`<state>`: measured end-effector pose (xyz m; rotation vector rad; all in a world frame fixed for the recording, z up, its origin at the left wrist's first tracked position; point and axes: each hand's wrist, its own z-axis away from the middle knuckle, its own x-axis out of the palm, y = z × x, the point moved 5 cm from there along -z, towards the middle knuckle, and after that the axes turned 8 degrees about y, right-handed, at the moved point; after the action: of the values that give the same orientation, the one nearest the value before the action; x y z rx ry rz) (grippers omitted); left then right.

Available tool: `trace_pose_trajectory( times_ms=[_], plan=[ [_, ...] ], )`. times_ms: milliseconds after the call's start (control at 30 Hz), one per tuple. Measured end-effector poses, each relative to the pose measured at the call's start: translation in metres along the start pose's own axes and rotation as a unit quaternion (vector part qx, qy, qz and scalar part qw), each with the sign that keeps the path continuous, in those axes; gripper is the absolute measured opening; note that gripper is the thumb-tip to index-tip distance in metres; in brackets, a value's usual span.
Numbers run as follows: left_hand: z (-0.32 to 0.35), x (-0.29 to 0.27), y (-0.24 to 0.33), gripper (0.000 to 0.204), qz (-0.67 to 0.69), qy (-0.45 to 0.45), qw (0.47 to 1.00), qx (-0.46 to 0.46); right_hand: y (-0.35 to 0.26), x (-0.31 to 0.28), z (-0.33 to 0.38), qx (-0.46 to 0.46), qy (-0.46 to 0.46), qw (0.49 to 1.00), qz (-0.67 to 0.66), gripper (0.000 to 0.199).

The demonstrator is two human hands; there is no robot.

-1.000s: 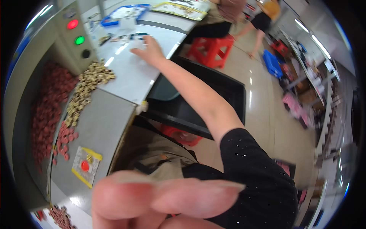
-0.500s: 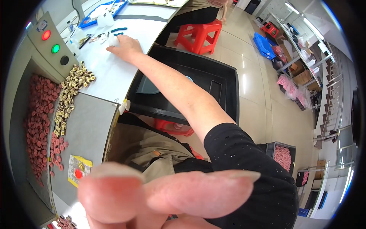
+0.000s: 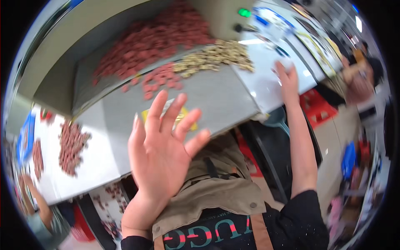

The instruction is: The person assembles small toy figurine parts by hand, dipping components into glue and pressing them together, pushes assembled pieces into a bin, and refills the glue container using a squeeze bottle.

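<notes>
My left hand (image 3: 160, 150) is raised over the front of the grey worktop (image 3: 221, 96), palm showing and fingers spread, with nothing in it. Behind its fingers lies a yellow-and-white card or packet (image 3: 192, 126), partly hidden. At the right, my right hand (image 3: 288, 83) rests at the white table section, fingers closed on a small white object (image 3: 286, 62), too blurred to name. Red round pieces (image 3: 154, 41) fill the machine's opening, some spilling forward. Beside them is a heap of small cream-and-dark pieces (image 3: 212, 56).
A green lamp (image 3: 244, 13) glows on the machine housing (image 3: 227, 25). Reddish-brown pieces (image 3: 73, 148) lie on the white table at left. A dark tray (image 3: 271, 154) with a blue-grey pan (image 3: 275, 118) sits below the right edge. Other people (image 3: 50, 216) sit at both sides.
My view has swung left toward the machine and the worktop. The left hand, blurred and close before, is now farther off with fingers spread. The right hand stays at the white object.
</notes>
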<state>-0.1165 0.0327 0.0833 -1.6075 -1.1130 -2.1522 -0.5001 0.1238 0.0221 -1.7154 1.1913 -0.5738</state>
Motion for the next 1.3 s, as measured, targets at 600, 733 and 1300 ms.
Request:
trace_pose_trajectory(
  times_ms=[600,733,1300],
  plan=[
    [0.028,-0.122,0.075,0.034,-0.350,0.210,0.860,0.306,-0.110,0.144,0.124,-0.100,-0.352,0.927,0.086,0.040],
    [0.027,-0.125,0.077,0.024,-0.586,0.217,0.675,0.394,-0.115,0.172,0.137,-0.157,-0.414,0.886,0.137,0.040],
    [0.018,-0.132,0.082,0.032,-0.615,0.193,0.636,0.425,-0.125,0.217,0.145,-0.316,-0.487,0.778,0.241,0.037]
  ],
)
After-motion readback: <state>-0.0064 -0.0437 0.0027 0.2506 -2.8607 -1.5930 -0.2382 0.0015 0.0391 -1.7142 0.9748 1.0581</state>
